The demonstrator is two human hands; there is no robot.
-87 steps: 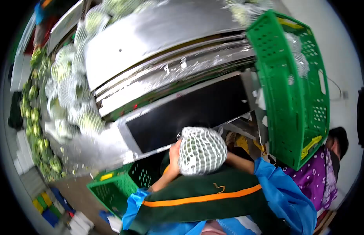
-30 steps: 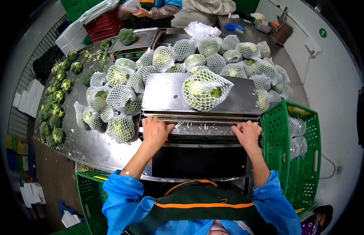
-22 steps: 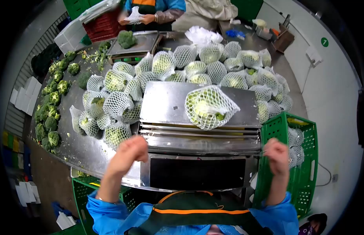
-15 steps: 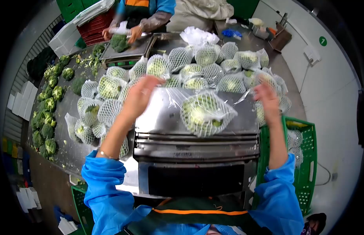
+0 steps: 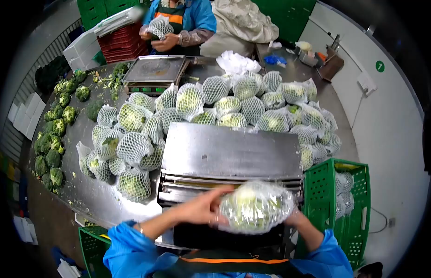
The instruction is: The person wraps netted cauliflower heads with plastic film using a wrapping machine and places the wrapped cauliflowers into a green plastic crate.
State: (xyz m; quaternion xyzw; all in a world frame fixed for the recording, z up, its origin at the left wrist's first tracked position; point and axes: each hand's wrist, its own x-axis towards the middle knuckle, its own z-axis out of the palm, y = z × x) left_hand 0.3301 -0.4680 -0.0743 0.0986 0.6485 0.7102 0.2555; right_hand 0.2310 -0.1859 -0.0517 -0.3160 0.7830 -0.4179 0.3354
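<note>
A broccoli head (image 5: pixel 258 207) in a white foam net and shiny clear film is held between my two hands, over the front of the steel wrapping machine (image 5: pixel 231 150). My left hand (image 5: pixel 205 206) grips its left side, fingers partly hidden by the film. On its right side is my right hand (image 5: pixel 295 217), closed against it, with most of the fingers hidden behind the bundle. Just beyond and to both sides of the machine lie many net-covered broccoli heads (image 5: pixel 135 147).
Bare broccoli heads (image 5: pixel 53 157) line the table's left edge. A weighing scale (image 5: pixel 155 69) stands at the back, near a co-worker (image 5: pixel 176 32) holding a netted head. At the right is a green crate (image 5: pixel 337 204) with wrapped heads; another green crate (image 5: pixel 92 250) stands lower left.
The broccoli moved from the machine's top plate toward me, and film now wraps it closely. Both hands came down and in onto it. The co-worker lifted a head off the scale, now netted.
</note>
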